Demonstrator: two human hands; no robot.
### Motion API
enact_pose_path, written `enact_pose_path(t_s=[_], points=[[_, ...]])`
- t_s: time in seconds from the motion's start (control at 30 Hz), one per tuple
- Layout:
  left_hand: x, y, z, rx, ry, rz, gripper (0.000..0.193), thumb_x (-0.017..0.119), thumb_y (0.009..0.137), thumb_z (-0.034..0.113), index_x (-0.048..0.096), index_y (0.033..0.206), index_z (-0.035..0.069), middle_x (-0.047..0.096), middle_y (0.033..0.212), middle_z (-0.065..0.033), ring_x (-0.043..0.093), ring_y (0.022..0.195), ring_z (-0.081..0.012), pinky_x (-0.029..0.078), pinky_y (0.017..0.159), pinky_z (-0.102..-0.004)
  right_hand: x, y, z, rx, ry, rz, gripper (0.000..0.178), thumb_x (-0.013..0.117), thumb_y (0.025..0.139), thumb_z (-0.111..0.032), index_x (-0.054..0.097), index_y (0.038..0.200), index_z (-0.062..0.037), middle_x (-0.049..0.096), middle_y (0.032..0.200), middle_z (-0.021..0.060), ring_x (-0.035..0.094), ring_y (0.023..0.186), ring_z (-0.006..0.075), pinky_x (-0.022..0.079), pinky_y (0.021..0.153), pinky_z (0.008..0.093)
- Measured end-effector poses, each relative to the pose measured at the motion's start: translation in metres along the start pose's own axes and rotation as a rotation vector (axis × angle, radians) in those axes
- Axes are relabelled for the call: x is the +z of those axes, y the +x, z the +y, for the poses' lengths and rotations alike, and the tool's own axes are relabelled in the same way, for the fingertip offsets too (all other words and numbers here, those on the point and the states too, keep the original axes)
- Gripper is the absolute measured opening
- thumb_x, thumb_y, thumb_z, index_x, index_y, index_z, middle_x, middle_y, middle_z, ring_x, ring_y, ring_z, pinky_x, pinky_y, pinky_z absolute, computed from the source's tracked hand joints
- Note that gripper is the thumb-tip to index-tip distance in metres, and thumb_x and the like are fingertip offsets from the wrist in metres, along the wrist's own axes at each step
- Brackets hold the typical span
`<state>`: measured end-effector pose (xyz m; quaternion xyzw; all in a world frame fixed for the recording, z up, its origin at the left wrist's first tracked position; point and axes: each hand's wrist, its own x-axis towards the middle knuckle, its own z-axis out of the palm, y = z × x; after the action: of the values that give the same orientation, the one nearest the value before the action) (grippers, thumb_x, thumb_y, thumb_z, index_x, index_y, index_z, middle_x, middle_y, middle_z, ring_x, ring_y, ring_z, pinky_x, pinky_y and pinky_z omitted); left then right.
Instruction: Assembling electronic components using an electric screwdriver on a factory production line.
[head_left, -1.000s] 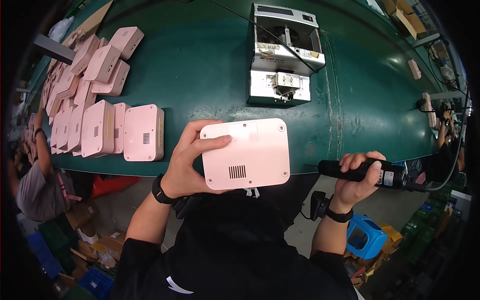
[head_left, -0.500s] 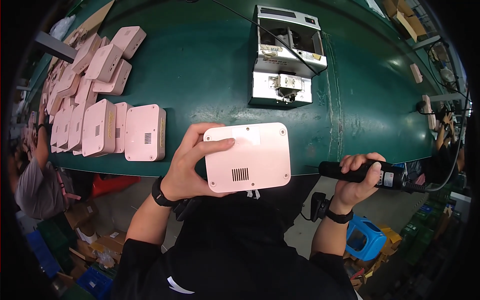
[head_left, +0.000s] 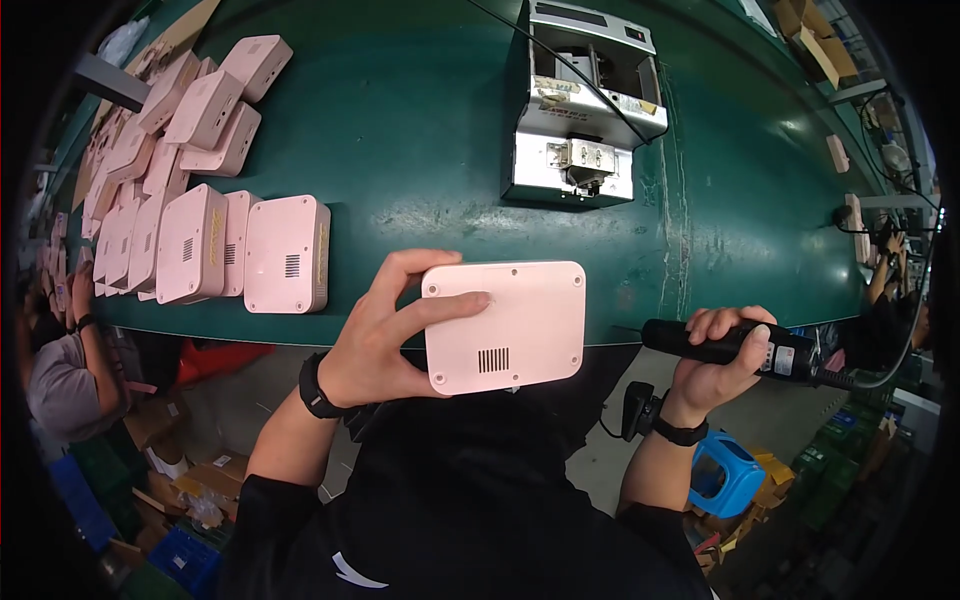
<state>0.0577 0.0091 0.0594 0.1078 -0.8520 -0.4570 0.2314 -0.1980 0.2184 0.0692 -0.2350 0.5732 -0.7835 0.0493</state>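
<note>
My left hand (head_left: 385, 325) grips a pale pink plastic box-shaped housing (head_left: 530, 315) by its left side, thumb below and a finger lying across its face. The face toward me has a slotted vent, corner holes and small holes at the edges. The housing is held over the table's near edge. In my right hand (head_left: 725, 355) is a black corded electric screwdriver (head_left: 690, 340), its thin bit pointing left toward the housing but apart from it. My fingers wrap round its body, with the cable trailing off to the right.
A silver-and-black screw feeder (head_left: 580, 120) stands on the green table (head_left: 420, 150). Several similar pink housings (head_left: 285, 255) stand in a row and pile at the left. A blue plastic stool (head_left: 735, 475) is on the floor at right. Other people's arms (head_left: 95, 360) show at both sides.
The housing in my left hand has shifted slightly right and down and lost a little tilt. My right hand with the screwdriver has barely moved. The view has shifted slightly.
</note>
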Motion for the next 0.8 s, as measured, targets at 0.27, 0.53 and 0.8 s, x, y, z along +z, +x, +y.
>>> enact_pose_path(t_s=[0.27,0.53,0.8], points=[[0.002,0.0,0.002,-0.116,-0.209,-0.03,0.081,0.09,0.063,0.018,0.054,0.136,0.013,0.05,0.131,-0.014,0.054,0.119,-0.0313,0.051,0.098,-0.0395,0.003,0.002,0.002,0.002,0.012,0.002,0.029,0.053,0.097,-0.031,0.051,0.106,-0.0035,0.05,0.068,0.0069,0.05,0.052,0.0178,0.046,0.056,0.0352],[0.039,0.015,0.002,-1.012,-1.346,-0.324,0.073,0.055,0.095,0.051,0.034,0.147,0.004,0.056,0.131,-0.0186,0.062,0.112,-0.0319,0.053,0.096,-0.043,-0.014,-0.008,-0.007,0.014,0.134,0.063,0.027,0.054,0.096,-0.031,0.049,0.105,-0.0059,0.049,0.066,0.0052,0.048,0.05,0.0166,0.043,0.054,0.0331],[0.137,0.112,-0.006,-0.959,-1.58,-0.517,0.072,0.029,0.102,0.059,0.034,0.146,0.002,0.057,0.128,-0.0268,0.063,0.113,-0.0351,0.052,0.099,-0.0417,-0.052,-0.036,-0.035,-0.154,0.021,0.183,0.03,0.056,0.094,-0.032,0.046,0.105,-0.0063,0.049,0.063,0.0054,0.047,0.048,0.0161,0.044,0.051,0.0315]])
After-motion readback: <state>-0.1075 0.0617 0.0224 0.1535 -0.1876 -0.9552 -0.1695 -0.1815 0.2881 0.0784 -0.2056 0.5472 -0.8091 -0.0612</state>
